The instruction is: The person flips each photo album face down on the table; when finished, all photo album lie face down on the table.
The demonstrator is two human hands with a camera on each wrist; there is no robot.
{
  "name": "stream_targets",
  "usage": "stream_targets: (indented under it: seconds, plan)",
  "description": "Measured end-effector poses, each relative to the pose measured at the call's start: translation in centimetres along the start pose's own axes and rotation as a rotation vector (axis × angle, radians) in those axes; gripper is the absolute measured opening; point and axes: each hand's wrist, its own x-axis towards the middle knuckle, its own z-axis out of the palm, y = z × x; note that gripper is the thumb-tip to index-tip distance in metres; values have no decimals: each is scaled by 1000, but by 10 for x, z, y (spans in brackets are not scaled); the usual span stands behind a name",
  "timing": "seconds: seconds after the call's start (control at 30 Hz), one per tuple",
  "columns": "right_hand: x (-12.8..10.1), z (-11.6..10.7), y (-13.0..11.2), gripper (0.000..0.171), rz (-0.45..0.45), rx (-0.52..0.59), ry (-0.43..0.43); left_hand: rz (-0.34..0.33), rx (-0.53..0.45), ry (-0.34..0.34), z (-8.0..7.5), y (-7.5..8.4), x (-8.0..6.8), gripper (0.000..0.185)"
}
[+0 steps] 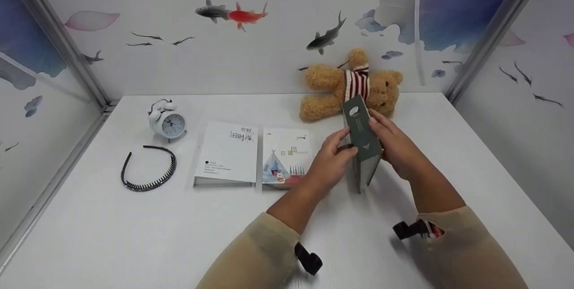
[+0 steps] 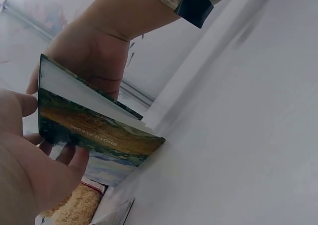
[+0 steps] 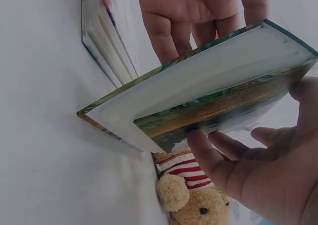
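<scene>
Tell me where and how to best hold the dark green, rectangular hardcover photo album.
Hold the album by both covers close to its spine, probably coming from both sides at once: the spine faces up and the covers splay apart below.

White alarm clock [image 1: 169, 123] behind black headband [image 1: 173, 166]; striped-shirted teddy bear [image 1: 355, 82] lying near wall [image 1: 251, 60].

The photo album [image 2: 99, 130] has stiff, smooth printed board covers, a matt dark spine [image 1: 364, 132] and smooth white paper pages [image 3: 208, 61]. The teddy bear [image 1: 320, 107] is rough, curly plush in a striped cloth top [image 1: 356, 85]. The headband [image 1: 172, 166] looks like glossy black plastic; the alarm clock [image 1: 157, 118] is smooth and painted-looking. Smooth white tabletop [image 1: 134, 235], grey metal posts [image 1: 500, 33], matt cloth sleeves [image 1: 466, 248]
</scene>
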Motion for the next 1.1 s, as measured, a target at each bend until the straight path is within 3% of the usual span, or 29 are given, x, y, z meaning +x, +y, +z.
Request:
stream_targets:
  seconds: [0.13, 0.27, 0.43, 0.6, 0.77, 0.9, 1.1]
  plan:
    - [2, -2, 1, 71, 21, 11, 40, -17, -14, -37, -2, -3, 2, 52]
    - [2, -2, 1, 62, -31, 43, 119, -60, 24, -59, -3, -6, 3, 51]
    - [1, -5, 2, 53, -103, 86, 192, -125, 117, -99, -1, -11, 3, 50]
    - [1, -11, 4, 54, -69, 96, 202, -147, 275, -135, 1, -17, 2, 59]
    - [4, -18, 8, 59, 30, -7, 237, -149, 384, -144, 1, -23, 0, 62]
    - [9, -20, 16, 59, 77, -119, 247, -85, 499, -162, 0, -27, 1, 65]
    - [15, -27, 32, 87, 89, -200, 248, -109, 643, -165, 1, -28, 0, 66]
